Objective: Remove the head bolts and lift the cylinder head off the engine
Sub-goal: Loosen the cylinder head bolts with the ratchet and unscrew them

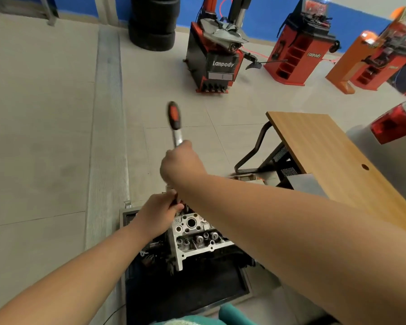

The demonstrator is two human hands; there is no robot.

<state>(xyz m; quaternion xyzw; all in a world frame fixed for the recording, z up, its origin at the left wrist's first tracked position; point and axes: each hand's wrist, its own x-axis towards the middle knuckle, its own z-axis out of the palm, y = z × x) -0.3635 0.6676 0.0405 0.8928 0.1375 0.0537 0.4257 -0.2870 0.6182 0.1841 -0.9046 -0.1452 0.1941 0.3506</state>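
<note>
The cylinder head [197, 235] sits low in the middle of the frame, bare aluminium with its valve gear and bolt holes open to view, still seated on the dark engine [174, 259] that stands in a black tray [242, 285] on the floor. At the head's far end, just above its pale top face, the left hand [159, 213] is closed round something dark and upright, most likely the socket or extension standing on a bolt, though the bolt itself is hidden under the fingers. Straight above it the right hand [182, 164] is clenched round the shank of a ratchet [175, 124], whose red-and-black grip sticks up and away toward the middle of the frame. I judge this to be the bolt-loosening step, with the lift not yet begun: one hand steadies the drive, the other is placed to swing the handle. The next move calls for a firm sweep of the handle while the socket is kept square on the bolt, so it does not slip off. How many bolts remain I cannot tell. To the right stands a wooden table [338, 160]; in the upper part of the frame are a tyre changer [218, 55], red cabinets [298, 52] and stacked tyres [154, 22].
</note>
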